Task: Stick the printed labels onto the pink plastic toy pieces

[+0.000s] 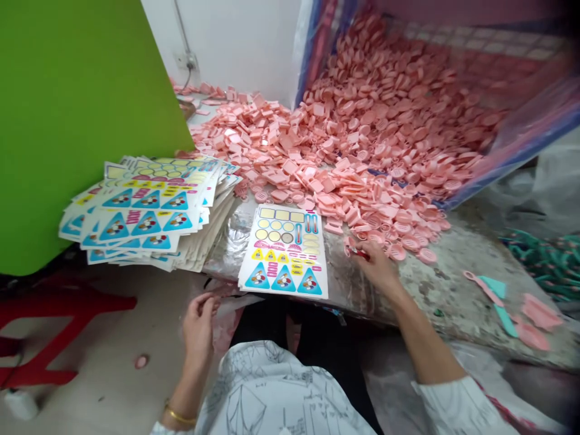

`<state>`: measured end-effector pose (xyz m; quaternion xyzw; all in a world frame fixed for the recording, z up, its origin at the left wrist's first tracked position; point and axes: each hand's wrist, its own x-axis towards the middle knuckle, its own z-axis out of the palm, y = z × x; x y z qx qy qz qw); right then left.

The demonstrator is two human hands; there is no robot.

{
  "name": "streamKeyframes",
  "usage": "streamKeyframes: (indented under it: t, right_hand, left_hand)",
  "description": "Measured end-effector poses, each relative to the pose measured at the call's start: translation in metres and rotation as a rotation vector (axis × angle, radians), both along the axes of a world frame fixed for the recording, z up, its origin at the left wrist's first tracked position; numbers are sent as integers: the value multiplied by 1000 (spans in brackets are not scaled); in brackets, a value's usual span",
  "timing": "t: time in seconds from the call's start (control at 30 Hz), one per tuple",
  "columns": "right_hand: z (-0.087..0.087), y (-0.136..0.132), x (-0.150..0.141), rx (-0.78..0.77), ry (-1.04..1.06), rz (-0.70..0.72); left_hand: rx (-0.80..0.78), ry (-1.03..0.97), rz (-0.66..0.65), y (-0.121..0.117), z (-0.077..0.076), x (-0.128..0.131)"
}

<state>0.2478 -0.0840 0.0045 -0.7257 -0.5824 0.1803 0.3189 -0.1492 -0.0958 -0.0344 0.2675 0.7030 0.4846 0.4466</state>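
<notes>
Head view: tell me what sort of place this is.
Probably a small workshop where plastic goods are finished by hand. A large heap of pink moulded plastic pieces spills across a worn work surface, beside a stack of printed sticker sheets, and one sticker sheet lies apart in front of the person.

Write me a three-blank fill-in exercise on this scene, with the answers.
1. The right hand pinches a ____ item beside the pink plastic pieces.
2. The left hand has a ____ bangle at its wrist.
3. The loose sticker sheet lies to the ____ of the stacked sticker sheets.

Missing words: red; gold; right.
</notes>
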Motion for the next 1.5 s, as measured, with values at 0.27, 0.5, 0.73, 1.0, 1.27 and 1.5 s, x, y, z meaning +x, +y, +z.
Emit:
streamKeyframes:
  t: [0.27, 0.5, 0.73, 1.0, 1.27, 1.5]
  right_hand:
    - [38, -14, -91, -518, 963, 582]
    - [31, 18, -118, -272, 739, 297]
    - [0, 66, -121, 73, -34, 0]
    - [-18, 68, -122, 23, -326, 19]
    - [-16, 65, -118, 5, -199, 36]
    - [-15, 70, -116, -73, -174, 21]
  left_hand:
    - [191, -351, -887, 4, 72, 93]
    - [181, -438, -564, 28, 58, 116]
    - [102, -666, -258, 70, 52, 133]
    - [21, -701, -241, 72, 38, 132]
    - [32, -698, -250, 73, 36, 133]
    - [32, -731, -265, 73, 34, 131]
